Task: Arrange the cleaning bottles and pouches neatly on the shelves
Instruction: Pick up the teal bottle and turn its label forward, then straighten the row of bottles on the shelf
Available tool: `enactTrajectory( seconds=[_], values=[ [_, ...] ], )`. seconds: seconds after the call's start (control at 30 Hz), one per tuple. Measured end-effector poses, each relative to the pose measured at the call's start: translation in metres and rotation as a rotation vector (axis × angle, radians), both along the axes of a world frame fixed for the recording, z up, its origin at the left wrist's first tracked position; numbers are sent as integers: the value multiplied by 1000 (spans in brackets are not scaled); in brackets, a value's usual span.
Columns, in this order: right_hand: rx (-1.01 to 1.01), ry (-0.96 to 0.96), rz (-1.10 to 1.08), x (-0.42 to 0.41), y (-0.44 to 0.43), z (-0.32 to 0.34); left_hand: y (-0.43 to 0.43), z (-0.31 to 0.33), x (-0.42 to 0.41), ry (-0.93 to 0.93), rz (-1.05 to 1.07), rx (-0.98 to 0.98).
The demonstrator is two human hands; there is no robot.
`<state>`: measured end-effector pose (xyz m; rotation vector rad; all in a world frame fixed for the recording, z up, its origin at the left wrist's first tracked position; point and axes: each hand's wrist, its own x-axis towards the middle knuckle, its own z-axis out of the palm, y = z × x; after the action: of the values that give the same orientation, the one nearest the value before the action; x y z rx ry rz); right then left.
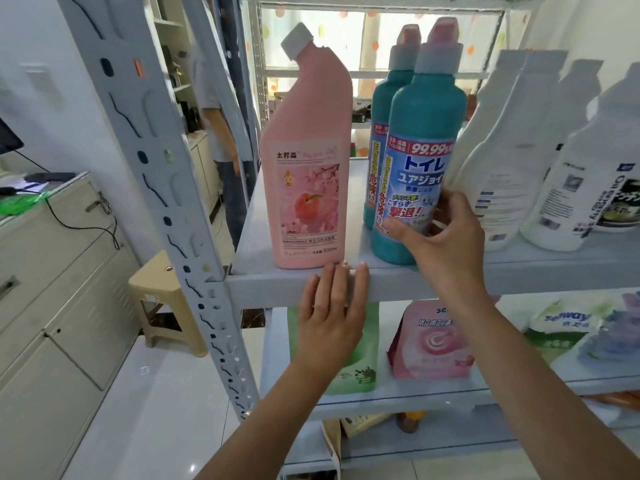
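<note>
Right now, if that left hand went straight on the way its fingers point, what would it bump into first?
Most likely the pink bottle: the left hand lies flat against the shelf edge, fingertips right at the bottle's base. Depth is hard to judge.

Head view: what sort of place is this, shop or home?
Likely a storeroom or office stocked like a shop: a slotted metal rack holds rows of cleaning bottles, including the teal bottle the right hand grips, pouches sit below, and office cabinets stand left.
</note>
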<state>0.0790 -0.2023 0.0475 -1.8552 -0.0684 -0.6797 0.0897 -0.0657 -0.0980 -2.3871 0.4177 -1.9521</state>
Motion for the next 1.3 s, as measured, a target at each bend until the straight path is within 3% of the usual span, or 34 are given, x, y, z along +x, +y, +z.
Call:
enactTrajectory(
  seconds=[0.27, 0.5, 0.73, 0.87, 1.03, 1.3],
  values=[
    [-17, -38, -52, 9, 9, -7, -5, -6, 13, -72, -1, -8],
    [-16, -68, -37, -5, 8, -21, -23, -1, 2, 25, -20, -127],
    [-11, -285, -325, -22, -58, -52, -53, 14, -13, 184, -166, -227],
    [-22, -132, -230, -13, -85, -46, -86, 17, -13, 207, -200, -223],
    [-130, 5, -69, 1, -102, -30, -130, 10, -8, 197, -55, -309],
    [-138, -77, 15, 0, -113, -29, -136, 11, 6, 31, 103, -365]
  ],
)
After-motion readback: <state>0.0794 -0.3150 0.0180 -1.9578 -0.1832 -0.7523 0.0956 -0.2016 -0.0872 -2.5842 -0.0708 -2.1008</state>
